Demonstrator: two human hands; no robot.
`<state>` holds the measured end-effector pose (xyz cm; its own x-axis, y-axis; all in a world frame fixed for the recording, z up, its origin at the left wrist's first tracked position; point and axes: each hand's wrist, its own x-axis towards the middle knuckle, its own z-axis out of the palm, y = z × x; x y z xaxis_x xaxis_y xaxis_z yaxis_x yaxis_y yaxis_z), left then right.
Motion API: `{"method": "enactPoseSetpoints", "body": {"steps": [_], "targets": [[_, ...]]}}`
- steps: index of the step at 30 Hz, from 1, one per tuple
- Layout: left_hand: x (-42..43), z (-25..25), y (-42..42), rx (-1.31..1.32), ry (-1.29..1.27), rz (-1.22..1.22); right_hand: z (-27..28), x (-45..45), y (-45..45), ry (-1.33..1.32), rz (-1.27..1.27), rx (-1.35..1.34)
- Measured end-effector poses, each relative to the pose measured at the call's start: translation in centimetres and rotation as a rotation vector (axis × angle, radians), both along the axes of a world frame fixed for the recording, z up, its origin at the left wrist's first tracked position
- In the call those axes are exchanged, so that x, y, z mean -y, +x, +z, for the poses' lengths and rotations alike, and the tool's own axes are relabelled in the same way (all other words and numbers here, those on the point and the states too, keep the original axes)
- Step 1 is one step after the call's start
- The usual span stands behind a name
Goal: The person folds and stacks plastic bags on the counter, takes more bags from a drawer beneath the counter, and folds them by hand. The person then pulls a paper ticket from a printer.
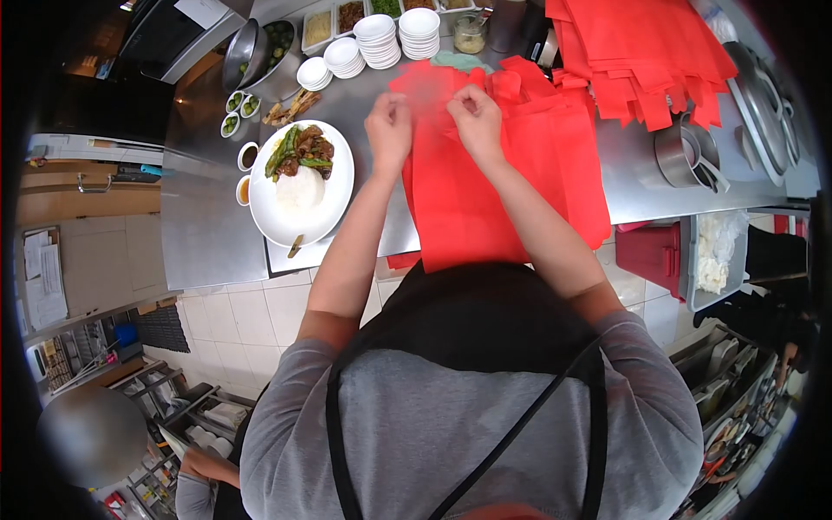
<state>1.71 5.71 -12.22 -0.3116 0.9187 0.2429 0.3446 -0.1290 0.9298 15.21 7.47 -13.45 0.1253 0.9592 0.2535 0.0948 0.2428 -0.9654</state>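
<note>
Red fabric bags (511,182) lie in a loose pile on the steel counter and hang over its front edge. At the far end of the top bag, my left hand (389,126) has its fingers pinched at the red fabric. My right hand (476,117), also pinched, is at the same bag a little to the right. The stretch of fabric between both hands is blurred. To the left of my left forearm stands a white oval plate (341,186) with rice, meat and green peppers.
A second red stack (641,52) sits at the back right, near a steel pot (680,156). White dishes (374,39) are stacked at the back, beside bowls of limes (276,43). Sauce cups (248,156) flank the plate. Another person (204,472) is at the lower left.
</note>
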Motion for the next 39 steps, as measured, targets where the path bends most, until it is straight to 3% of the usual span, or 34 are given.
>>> {"method": "enactPoseSetpoints", "body": {"steps": [5, 7, 9, 10, 12, 16, 18, 19, 21, 24, 25, 27, 31, 34, 39], "targets": [[-0.2, -0.6, -0.3, 0.081, -0.044, 0.031, -0.3, 1.3, 0.1, -0.083, 0.017, -0.028], [-0.4, -1.1, -1.2, 0.228, -0.125, -0.060, -0.6, 1.3, 0.1, -0.071, 0.028, -0.019], [-0.7, -1.2, -1.3, 0.312, -0.133, -0.082, -0.3, 1.2, 0.3, 0.266, -0.030, 0.101], [-0.7, -1.0, -1.3, 0.395, -0.143, -0.102, 0.2, 1.2, 0.6, 0.266, -0.029, 0.101], [-0.7, -0.7, -1.1, 0.377, -0.119, -0.118, 1.3, 1.4, 1.3, 0.462, 0.108, 0.355], [-0.7, -0.7, -0.7, 0.370, -0.081, -0.136, 1.1, 0.9, 1.1, 0.479, 0.267, 0.279], [-0.7, -0.7, -0.7, 0.354, -0.081, -0.143, 0.8, 1.1, 1.1, 0.198, 0.408, 0.118], [-0.7, -0.7, -0.6, 0.338, -0.082, -0.150, 1.0, 1.2, 0.9, 0.197, 0.409, 0.119], [-0.5, -0.6, -0.6, 0.296, -0.124, -0.139, 1.3, 1.6, 0.0, -0.066, 0.267, -0.241], [-0.4, -0.6, -0.2, 0.286, -0.113, -0.145, 1.0, 1.1, -0.7, -0.129, 0.171, -0.308], [-0.3, -0.7, 0.0, 0.316, -0.063, -0.160, 0.8, 0.9, -0.8, -0.130, 0.168, -0.305], [-0.3, -0.7, 0.3, 0.306, -0.063, -0.166, 0.7, 0.7, -0.8, -0.036, 0.080, 0.029], [0.0, -0.2, 0.5, 0.265, -0.103, -0.199, 1.1, 1.1, -0.8, -0.084, 0.073, 0.066], [0.1, 0.2, 0.9, 0.210, -0.077, -0.193, 1.1, 1.1, -0.7, -0.166, 0.100, -0.075], [-0.6, 0.1, 0.3, 0.083, -0.013, -0.048, 1.9, 1.7, -0.1, 0.007, 0.050, 0.186]]}}
